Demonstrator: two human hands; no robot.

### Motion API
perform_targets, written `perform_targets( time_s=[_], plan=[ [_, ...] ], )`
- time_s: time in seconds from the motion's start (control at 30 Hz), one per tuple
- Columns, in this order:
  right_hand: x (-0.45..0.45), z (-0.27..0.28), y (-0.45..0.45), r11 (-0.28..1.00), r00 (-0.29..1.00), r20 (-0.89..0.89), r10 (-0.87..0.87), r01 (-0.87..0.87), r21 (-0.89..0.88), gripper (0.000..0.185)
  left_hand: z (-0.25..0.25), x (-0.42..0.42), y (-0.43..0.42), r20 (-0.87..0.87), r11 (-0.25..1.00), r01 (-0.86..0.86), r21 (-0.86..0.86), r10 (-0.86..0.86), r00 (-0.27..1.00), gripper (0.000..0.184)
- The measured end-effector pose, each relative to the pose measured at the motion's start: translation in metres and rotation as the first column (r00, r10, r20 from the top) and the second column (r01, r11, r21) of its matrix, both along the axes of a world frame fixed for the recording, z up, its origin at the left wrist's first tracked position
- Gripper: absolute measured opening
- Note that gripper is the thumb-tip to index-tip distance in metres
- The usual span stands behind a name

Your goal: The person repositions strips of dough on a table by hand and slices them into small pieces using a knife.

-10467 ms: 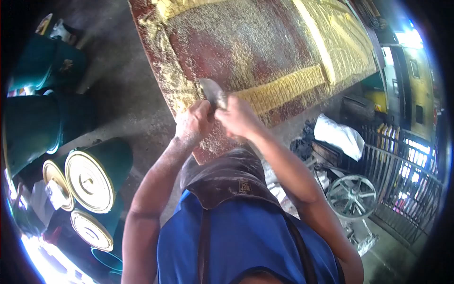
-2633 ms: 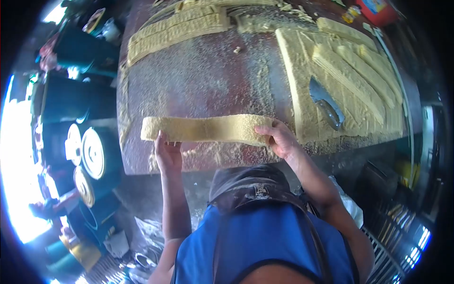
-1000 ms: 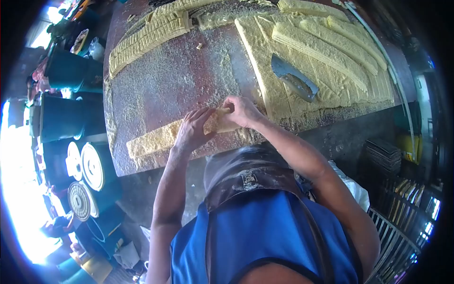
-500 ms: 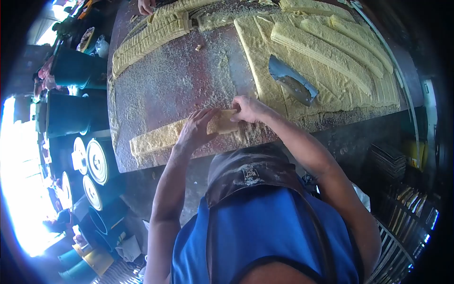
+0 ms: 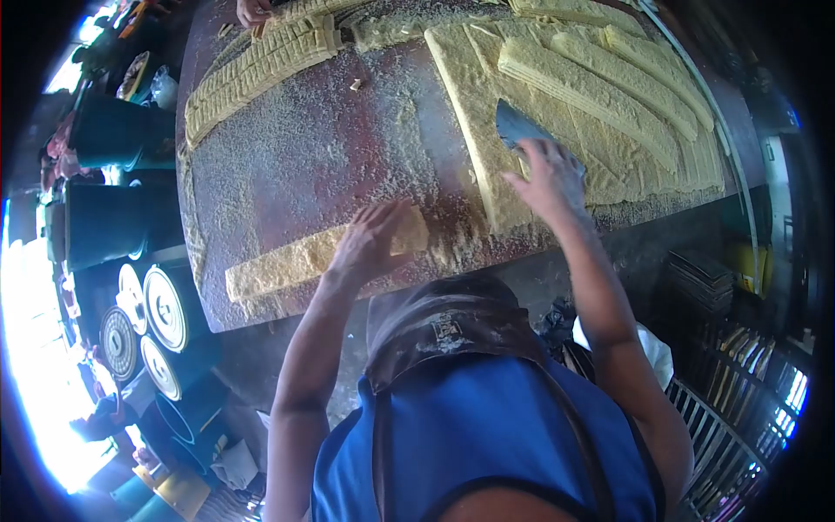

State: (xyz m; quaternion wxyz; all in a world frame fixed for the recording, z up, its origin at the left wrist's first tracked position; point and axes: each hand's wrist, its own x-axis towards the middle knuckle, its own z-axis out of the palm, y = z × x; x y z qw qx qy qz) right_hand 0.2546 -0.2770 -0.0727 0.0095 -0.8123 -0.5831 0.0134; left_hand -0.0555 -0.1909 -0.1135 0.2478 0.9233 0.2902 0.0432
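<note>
A pale yellow, crumb-dusted folded strip [image 5: 283, 268] lies along the near edge of the reddish table [image 5: 322, 174]. My left hand [image 5: 368, 242] rests flat on its right part, fingers spread. Over at the right, my right hand [image 5: 550, 178] is on the handle end of a broad-bladed knife [image 5: 515, 126], its fingers apart and partly covering it. That knife lies on a wide yellow sheet [image 5: 470, 96], where several long layered strips [image 5: 591, 100] also rest. Whether my right fingers have closed round the handle is not visible.
Cut yellow pieces [image 5: 261, 74] line the far left of the table, with another person's hand [image 5: 254, 12] beside them. Dark green barrels [image 5: 109, 222] and round lids [image 5: 165, 306] stand left of the table. A white sack [image 5: 652, 352] and a metal rack [image 5: 704, 435] are at the lower right.
My right hand has let go of the folded strip's right end and moved right and away to the knife. My left hand has stayed on the strip. The other person's hand has come into view.
</note>
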Motion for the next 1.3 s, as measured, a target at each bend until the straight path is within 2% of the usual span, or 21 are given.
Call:
perform_targets(
  time_s=[0.03, 0.1, 0.23, 0.3, 0.37, 0.43, 0.47, 0.5, 0.53, 0.57, 0.63, 0.67, 0.77, 0.83, 0.93, 1.0, 1.1, 1.17, 1.3],
  plan=[
    [0.014, -0.005, -0.005, 1.000, 1.000, 0.010, -0.009, 0.009, -0.002, 0.051, -0.005, 0.003, 0.001, -0.026, 0.997, 0.047, -0.056, -0.048, 0.998, 0.097],
    [0.031, -0.023, -0.010, 1.000, 0.976, -0.216, -0.007, 0.007, 0.000, 0.050, -0.009, -0.001, 0.001, -0.032, 0.996, 0.061, -0.073, -0.063, 0.997, 0.095],
    [0.015, -0.016, -0.011, 0.999, 1.000, -0.025, 0.008, -0.007, 0.050, 0.044, -0.013, -0.004, 0.001, 0.068, 0.991, 0.131, -0.004, -0.131, 0.989, 0.089],
    [-0.027, 0.005, -0.011, 0.987, 0.980, -0.164, -0.113, 0.130, 0.095, 0.042, -0.012, -0.003, 0.003, 0.033, 0.990, 0.139, 0.004, -0.139, 0.990, 0.087],
    [-0.082, 0.015, -0.014, 0.982, 0.920, -0.353, -0.172, 0.190, 0.017, 0.043, -0.009, -0.004, 0.003, 0.086, 0.987, 0.156, -0.027, -0.153, 0.984, 0.084],
    [-0.130, 0.025, -0.005, 0.944, 0.800, -0.507, -0.321, 0.228, -0.239, 0.041, -0.003, -0.001, 0.012, 0.135, 0.985, 0.163, -0.048, -0.155, 0.979, 0.080],
    [-0.139, 0.007, -0.008, 0.936, 0.797, -0.498, -0.342, 0.245, -0.252, 0.041, 0.000, 0.000, 0.016, 0.157, 0.990, 0.115, -0.082, -0.102, 0.982, 0.074],
    [-0.147, -0.024, -0.017, 0.976, 0.873, -0.436, -0.217, 0.194, -0.097, 0.041, 0.005, 0.000, 0.021, 0.173, 0.991, 0.068, -0.117, -0.047, 0.984, 0.067],
    [-0.155, -0.032, -0.018, 0.991, 0.933, -0.348, -0.094, 0.120, 0.054, 0.041, 0.011, 0.000, 0.029, 0.146, 0.992, 0.066, -0.104, -0.050, 0.988, 0.051],
    [-0.159, -0.033, -0.023, 0.990, 0.932, -0.346, -0.111, 0.134, 0.043, 0.041, 0.015, 0.004, 0.033, 0.148, 0.990, 0.080, -0.115, -0.063, 0.987, 0.051],
    [-0.172, 0.007, -0.016, 0.959, 0.832, -0.477, -0.284, 0.260, -0.117, 0.041, 0.017, 0.008, 0.036, 0.037, 0.908, 0.047, -0.416, -0.035, 0.999, 0.040],
    [-0.180, 0.029, -0.014, 0.918, 0.780, -0.486, -0.394, 0.307, -0.252, 0.041, 0.000, 0.005, 0.035, 0.166, 0.944, 0.099, -0.316, -0.048, 0.985, 0.036],
    [-0.205, 0.047, -0.024, 0.919, 0.756, -0.522, -0.394, 0.305, -0.252, 0.045, 0.009, 0.009, 0.037, 0.132, 0.939, 0.102, -0.329, -0.061, 0.989, 0.032],
    [-0.212, 0.037, -0.031, 0.930, 0.782, -0.504, -0.366, 0.305, -0.203, 0.043, 0.009, 0.011, 0.039, 0.110, 0.928, 0.118, -0.353, -0.084, 0.990, 0.030],
    [-0.212, 0.043, -0.030, 0.921, 0.785, -0.485, -0.386, 0.302, -0.245, 0.041, 0.009, 0.013, 0.041, 0.094, 0.918, 0.123, -0.378, -0.094, 0.991, 0.026],
    [-0.210, 0.051, -0.028, 0.909, 0.737, -0.538, -0.409, 0.283, -0.305, 0.036, 0.007, 0.012, 0.041, 0.095, 0.915, 0.125, -0.384, -0.096, 0.991, 0.024],
    [-0.201, 0.021, -0.008, 0.889, 0.669, -0.593, -0.449, 0.263, -0.376, 0.031, 0.000, 0.014, 0.039, 0.091, 0.928, 0.100, -0.360, -0.072, 0.993, 0.022],
    [-0.207, 0.003, -0.004, 0.888, 0.649, -0.608, -0.457, 0.290, -0.358, 0.030, 0.006, 0.017, 0.040, -0.060, 0.931, 0.070, -0.358, -0.098, 0.993, 0.021],
    [-0.201, 0.000, -0.001, 0.906, 0.669, -0.612, -0.422, 0.293, -0.305, 0.030, 0.001, 0.011, 0.036, -0.018, 0.948, 0.044, -0.315, -0.052, 0.998, 0.023]
  ],
)
